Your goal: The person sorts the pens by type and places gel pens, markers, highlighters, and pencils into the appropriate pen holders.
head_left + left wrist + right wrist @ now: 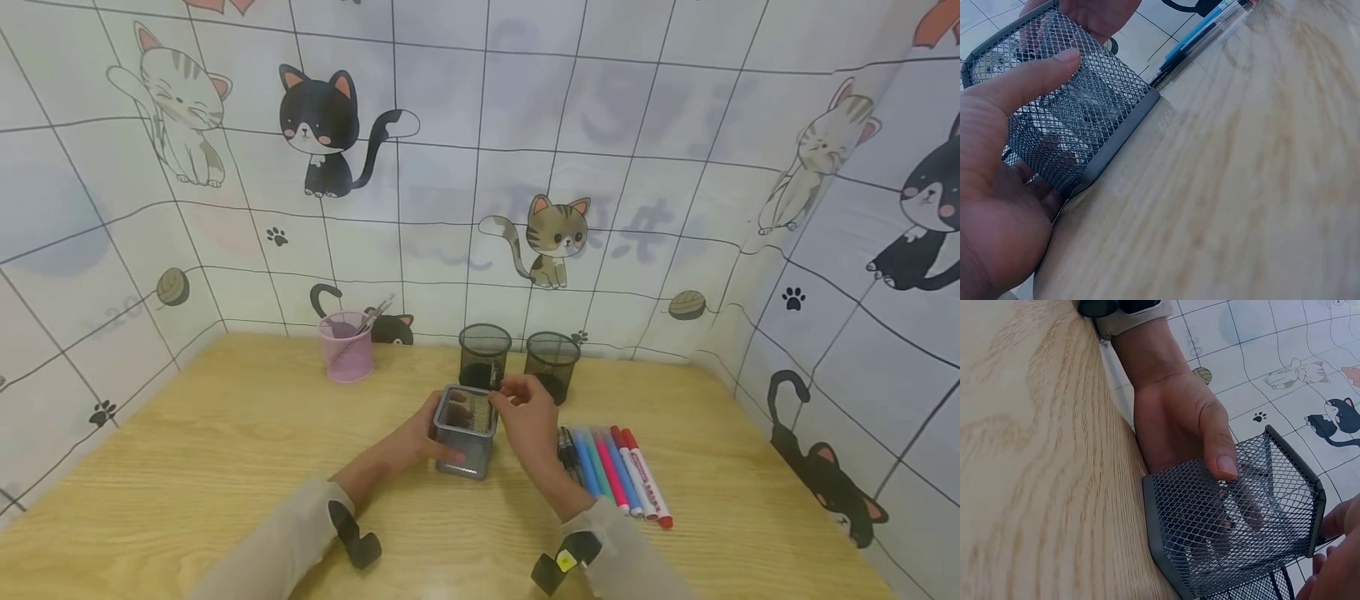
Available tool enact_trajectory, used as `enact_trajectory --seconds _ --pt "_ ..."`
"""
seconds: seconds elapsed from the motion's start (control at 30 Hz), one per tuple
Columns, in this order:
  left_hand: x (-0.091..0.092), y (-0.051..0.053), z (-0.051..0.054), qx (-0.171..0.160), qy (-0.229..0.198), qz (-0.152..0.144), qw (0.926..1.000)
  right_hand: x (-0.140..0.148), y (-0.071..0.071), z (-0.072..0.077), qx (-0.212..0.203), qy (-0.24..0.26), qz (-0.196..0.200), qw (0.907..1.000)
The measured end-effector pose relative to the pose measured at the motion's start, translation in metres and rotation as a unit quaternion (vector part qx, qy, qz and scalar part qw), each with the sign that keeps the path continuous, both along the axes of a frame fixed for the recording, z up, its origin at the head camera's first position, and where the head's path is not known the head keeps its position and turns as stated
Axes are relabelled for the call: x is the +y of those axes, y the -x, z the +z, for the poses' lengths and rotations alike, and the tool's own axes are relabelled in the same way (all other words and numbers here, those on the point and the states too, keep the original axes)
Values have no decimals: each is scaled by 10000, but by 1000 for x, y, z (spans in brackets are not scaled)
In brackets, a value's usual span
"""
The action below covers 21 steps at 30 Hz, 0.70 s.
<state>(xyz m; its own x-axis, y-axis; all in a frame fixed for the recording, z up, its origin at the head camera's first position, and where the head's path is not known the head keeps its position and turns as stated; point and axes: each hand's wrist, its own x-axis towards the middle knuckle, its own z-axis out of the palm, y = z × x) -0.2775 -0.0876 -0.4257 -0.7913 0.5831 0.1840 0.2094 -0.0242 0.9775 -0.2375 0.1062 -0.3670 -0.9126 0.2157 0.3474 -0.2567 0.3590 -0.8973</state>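
A square grey mesh holder (463, 461) stands on the table, gripped by my left hand (411, 442). In the left wrist view my left thumb lies across the mesh side (1094, 94), with fingers round the far side. My right hand (531, 421) is at the holder's right rim, pinching a small dark, slim item (494, 374) that sticks up above the fingertips; what it is cannot be told. In the right wrist view, fingers of my right hand (1342, 550) meet beside the holder's rim (1320, 506). The mesh shows the left fingers behind it.
Two round black mesh cups (484, 342) (552, 350) stand behind the holder. A pink cup (348, 354) with slim items in it is at the back left. Several markers and dark pens (611, 471) lie right of my right hand. Cat-patterned sheeting (435, 167) surrounds the table.
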Motion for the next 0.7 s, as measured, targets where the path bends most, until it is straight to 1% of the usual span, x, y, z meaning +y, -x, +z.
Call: enact_trajectory --seconds 0.17,0.3,0.5,0.7 --pt "0 -1 1 70 103 42 9999 1 0 2 68 88 202 9997" --pt "-1 -1 1 36 116 72 9999 0 2 6 87 99 314 9994" --pt "-2 0 0 -71 52 68 9999 -5 11 10 151 -213 398 9989" --pt "-1 1 0 -156 129 94 9998 -10 21 9 -59 -513 545 9972"
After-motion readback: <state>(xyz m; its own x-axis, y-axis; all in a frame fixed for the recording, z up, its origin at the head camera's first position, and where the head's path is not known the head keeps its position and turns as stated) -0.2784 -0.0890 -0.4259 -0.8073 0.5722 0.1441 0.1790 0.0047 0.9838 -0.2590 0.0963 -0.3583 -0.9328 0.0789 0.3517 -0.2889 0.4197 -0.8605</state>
